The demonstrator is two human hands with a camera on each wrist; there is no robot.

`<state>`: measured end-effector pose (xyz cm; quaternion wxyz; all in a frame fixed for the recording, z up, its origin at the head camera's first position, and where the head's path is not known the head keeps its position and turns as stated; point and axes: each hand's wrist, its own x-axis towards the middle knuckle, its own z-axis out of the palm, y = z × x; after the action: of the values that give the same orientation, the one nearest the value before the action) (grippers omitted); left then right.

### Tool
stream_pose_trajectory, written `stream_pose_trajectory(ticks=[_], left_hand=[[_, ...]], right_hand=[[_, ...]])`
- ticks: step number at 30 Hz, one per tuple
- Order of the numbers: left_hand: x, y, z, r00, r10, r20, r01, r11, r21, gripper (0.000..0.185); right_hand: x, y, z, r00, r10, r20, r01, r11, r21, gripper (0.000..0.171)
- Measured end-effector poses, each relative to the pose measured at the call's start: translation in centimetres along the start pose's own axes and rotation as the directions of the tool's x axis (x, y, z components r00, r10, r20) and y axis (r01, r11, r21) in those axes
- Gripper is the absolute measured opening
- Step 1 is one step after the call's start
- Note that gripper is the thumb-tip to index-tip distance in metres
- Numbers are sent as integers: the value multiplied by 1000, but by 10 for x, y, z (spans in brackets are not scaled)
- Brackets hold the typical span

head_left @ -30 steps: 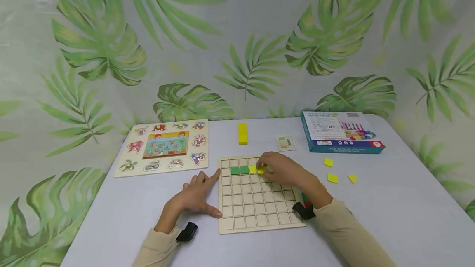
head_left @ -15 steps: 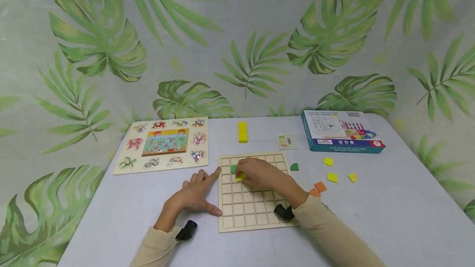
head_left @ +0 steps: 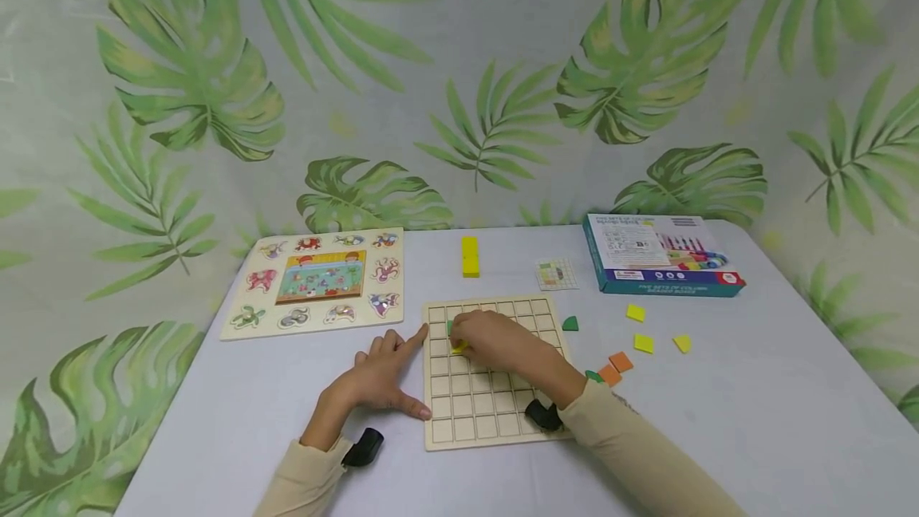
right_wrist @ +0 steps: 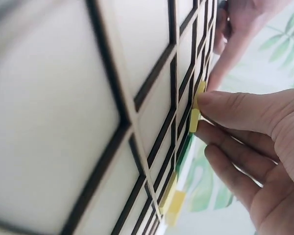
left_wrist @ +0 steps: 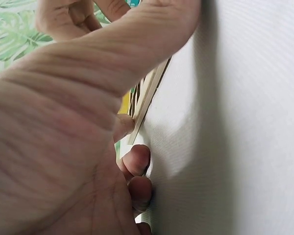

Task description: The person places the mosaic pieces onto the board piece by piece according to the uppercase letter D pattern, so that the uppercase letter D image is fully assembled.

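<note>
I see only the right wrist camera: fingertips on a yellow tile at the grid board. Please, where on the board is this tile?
Observer: In the head view the right hand holds the yellow tile near the far left corner of the grid board, just in front of a green tile.
Operator: Is the other hand also on the board?
Observer: The left hand lies flat on the table; its index fingertip and thumb touch the board's left edge.
Operator: Are more yellow tiles free?
Observer: Yes, three loose yellow squares lie on the table to the right of the board, in front of the box.
</note>
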<state>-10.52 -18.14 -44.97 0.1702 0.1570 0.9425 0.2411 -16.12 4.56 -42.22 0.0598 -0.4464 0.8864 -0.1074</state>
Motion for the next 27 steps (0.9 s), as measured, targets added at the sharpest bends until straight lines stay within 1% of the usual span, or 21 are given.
stream_pose_trajectory(ticks=[2,5,8,10,12,16,19,24,27], left_hand=[[0,0,0,1000,-1,2,1,1000,-1,126],[0,1,0,1000,-6,3,6,1000,9,126],[1,2,-2,1000,-11,-4,11,1000,19,126],[1,2,-3,1000,-12,-9,12,1000,14,126],[2,1,-3,1000,-13,-11,13,1000,9,126],[2,0,-2,1000,-11,-10,11,1000,-1,125],[3,-1,0,1000,-9,-9,9,1000,-2,126],[1,0,1,1000,-14,-15,14,1000,-4,126],[-1,2,1,1000,-13,-18,12,1000,-8,125]], right_hand=[[-5,-2,1,1000,-8,-8,7,1000,-30,13],[-16,-4,-1,1000,9,-17,-10,998,-63,19],[-25,-4,-4,998,60,1,-60,996,-64,27],[-29,-4,-6,996,81,29,-79,995,-62,32],[-31,-3,-7,995,80,52,-77,995,-59,35],[-33,-2,-7,995,50,85,-41,993,-107,37],[-34,-3,-5,991,59,123,-44,991,-124,41],[-38,-11,-2,979,100,180,-88,993,-76,46],[-41,-13,-4,979,107,172,-102,994,-37,43]])
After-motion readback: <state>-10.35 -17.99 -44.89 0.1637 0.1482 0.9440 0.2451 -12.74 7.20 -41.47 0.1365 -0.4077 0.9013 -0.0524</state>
